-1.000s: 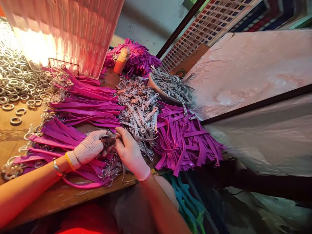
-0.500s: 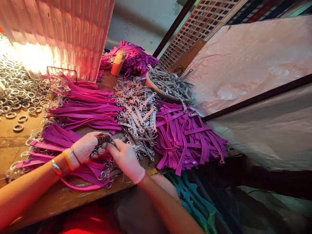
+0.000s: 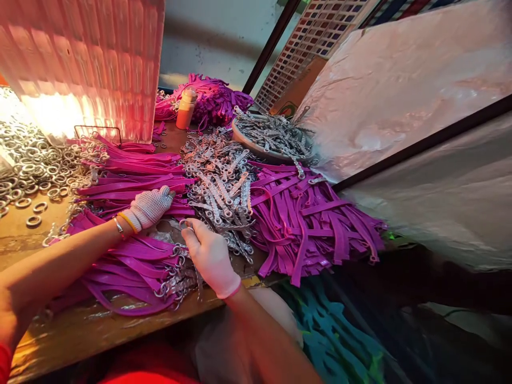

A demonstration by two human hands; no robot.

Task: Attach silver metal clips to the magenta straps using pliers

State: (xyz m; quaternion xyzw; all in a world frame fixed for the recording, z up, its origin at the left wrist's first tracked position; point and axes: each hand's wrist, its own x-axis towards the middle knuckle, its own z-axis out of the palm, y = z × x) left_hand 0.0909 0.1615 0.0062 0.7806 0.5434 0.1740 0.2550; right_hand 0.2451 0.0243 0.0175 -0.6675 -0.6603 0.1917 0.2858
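Note:
My left hand (image 3: 150,207), in a white dotted knit glove, reaches out onto a pile of magenta straps (image 3: 132,178); its fingers curl over them, and I cannot tell whether it grips one. My right hand (image 3: 210,257), in a pale glove, is closed on a small metal clip (image 3: 185,224) with a ring end, just above the wooden table (image 3: 100,325). Below both hands lies a bundle of magenta straps with metal rings on their ends (image 3: 136,269). A heap of silver metal clips (image 3: 220,178) lies just beyond my right hand.
Loose metal rings (image 3: 28,165) cover the table's left. At the back stand a bowl of metal clips (image 3: 240,140), an orange bottle (image 3: 186,108) and a lit pink ribbed panel (image 3: 80,64). More purple straps (image 3: 316,224) spread right, beside a plastic sheet (image 3: 400,106).
My left hand has let go of the piece both hands held and moved forward and left onto the strap pile. My right hand stays near the table edge with the clip.

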